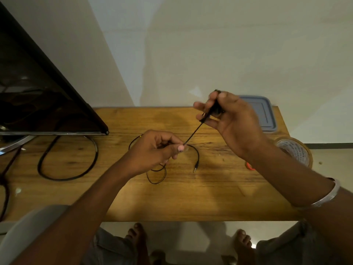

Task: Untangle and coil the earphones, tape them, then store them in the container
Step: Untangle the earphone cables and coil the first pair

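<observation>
A black earphone cable (193, 133) runs taut between my two hands above the wooden table (191, 197). My right hand (231, 119) is raised and holds a small bundle of the cable wound around its fingers. Lower and to the left, my left hand (154, 150) pinches the cable between thumb and fingers. The rest of the cable lies loose on the table, with a small loop (156, 175) below my left hand and the jack plug (195, 168) to its right. A grey-blue lidded container (267, 113) sits at the table's far right corner. A tape roll (295, 151) stands at the right edge.
A dark monitor (38, 92) leans at the left with its curved stand and a thick black cable (66, 169) looped on the table. A small orange object (249, 166) lies near my right wrist. My knees and bare feet show below the table's front edge.
</observation>
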A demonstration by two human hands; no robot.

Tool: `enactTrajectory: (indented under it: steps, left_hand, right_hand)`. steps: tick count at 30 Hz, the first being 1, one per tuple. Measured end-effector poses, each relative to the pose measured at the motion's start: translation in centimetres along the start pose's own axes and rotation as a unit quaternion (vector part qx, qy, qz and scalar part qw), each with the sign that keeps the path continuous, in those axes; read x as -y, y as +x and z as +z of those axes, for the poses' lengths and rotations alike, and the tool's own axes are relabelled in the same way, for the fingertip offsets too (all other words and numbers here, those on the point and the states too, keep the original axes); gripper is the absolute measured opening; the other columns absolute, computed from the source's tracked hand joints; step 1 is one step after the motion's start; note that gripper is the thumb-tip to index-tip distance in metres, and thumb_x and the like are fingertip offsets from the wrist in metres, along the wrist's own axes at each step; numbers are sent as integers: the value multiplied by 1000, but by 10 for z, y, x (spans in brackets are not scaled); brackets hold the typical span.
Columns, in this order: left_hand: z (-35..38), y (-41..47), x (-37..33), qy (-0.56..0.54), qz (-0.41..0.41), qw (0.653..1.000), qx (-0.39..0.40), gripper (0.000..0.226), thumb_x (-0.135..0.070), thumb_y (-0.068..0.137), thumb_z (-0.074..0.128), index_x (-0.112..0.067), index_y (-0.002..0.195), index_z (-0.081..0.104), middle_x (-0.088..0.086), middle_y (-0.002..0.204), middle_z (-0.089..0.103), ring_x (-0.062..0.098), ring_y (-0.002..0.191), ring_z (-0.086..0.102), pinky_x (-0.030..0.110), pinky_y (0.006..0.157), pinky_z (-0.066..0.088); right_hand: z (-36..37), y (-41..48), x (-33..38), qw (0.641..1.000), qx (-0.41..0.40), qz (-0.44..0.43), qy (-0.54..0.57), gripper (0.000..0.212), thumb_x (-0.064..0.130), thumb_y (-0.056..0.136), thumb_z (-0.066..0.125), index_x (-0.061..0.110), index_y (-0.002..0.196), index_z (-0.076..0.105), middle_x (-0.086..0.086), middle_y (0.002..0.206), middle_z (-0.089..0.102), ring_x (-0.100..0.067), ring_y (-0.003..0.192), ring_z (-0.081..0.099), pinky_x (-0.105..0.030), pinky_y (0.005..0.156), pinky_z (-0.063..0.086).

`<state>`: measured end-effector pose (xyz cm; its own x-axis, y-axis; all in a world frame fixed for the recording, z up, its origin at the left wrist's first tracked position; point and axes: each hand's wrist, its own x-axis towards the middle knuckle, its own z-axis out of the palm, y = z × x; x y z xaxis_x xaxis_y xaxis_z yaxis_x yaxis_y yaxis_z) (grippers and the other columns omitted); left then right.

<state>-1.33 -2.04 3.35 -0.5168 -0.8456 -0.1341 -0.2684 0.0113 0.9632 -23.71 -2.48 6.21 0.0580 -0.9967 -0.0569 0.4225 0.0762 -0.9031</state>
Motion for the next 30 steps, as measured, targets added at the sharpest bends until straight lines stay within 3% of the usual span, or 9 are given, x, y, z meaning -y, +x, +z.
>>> enactTrajectory:
  steps: [3,6,8,10,15,20,25,28,30]
  left_hand:
    - [-1,1,-4,-1,14,999,-38,8,-11,91,68,-7,88,73,-4,65,67,3,57,60,20,54,49]
    - [-5,1,-5,-6,44,996,-72,9,-22,90,71,-15,86,76,4,70,72,25,59,62,34,53,50]
    - [-7,1,-3,-1,62,995,-75,10,-29,89,72,-22,84,78,14,81,74,47,71,61,52,59,51]
    - [-7,1,-3,14,69,994,-83,11,-31,88,70,-24,84,77,15,82,74,48,75,61,53,63,51]
    - [-6,1,-2,81,101,989,-79,19,-31,86,68,-14,84,75,-2,75,73,8,60,59,22,56,45]
    - [-15,3,3,82,110,983,-123,12,-23,93,68,-15,84,68,10,74,64,27,67,56,35,60,44]
    - [-16,5,9,78,82,987,-114,20,-36,99,55,-26,86,66,17,77,62,38,68,55,48,59,49]
    - [-2,4,5,58,73,993,-76,24,-16,106,45,-4,91,60,-14,71,65,5,58,50,25,56,47]
    - [5,3,9,48,52,996,-62,28,-15,107,39,3,94,55,-21,68,61,0,50,43,12,51,37]
  right_hand:
    - [4,-5,-14,905,60,-170,-386,21,14,103,51,10,95,70,-2,90,74,-28,92,70,-47,85,55]
    - [11,-14,-35,796,161,-208,-546,18,14,101,55,7,90,67,0,78,66,-16,69,60,-35,63,47]
    - [13,-16,-43,791,183,-191,-551,19,15,101,54,7,89,65,0,73,62,-15,64,55,-36,59,44]
    - [11,-14,-44,806,177,-161,-542,21,19,101,52,8,91,67,2,74,64,-14,65,58,-38,60,47]
    - [7,-10,-25,888,206,77,-404,25,17,105,49,10,91,69,2,78,70,-25,81,72,-43,81,56]
    - [7,-10,-9,940,215,257,-58,21,10,99,46,6,87,63,-3,68,53,-26,75,65,-64,103,42]
    - [7,-7,3,905,269,253,212,14,13,92,50,9,86,61,1,69,56,-23,80,65,-68,109,36]
    - [4,-6,8,913,227,214,263,6,14,89,57,9,88,60,1,70,56,-22,81,64,-68,107,38]
    - [2,-5,10,927,174,192,270,9,15,89,52,10,86,59,2,69,54,-20,80,64,-69,105,39]
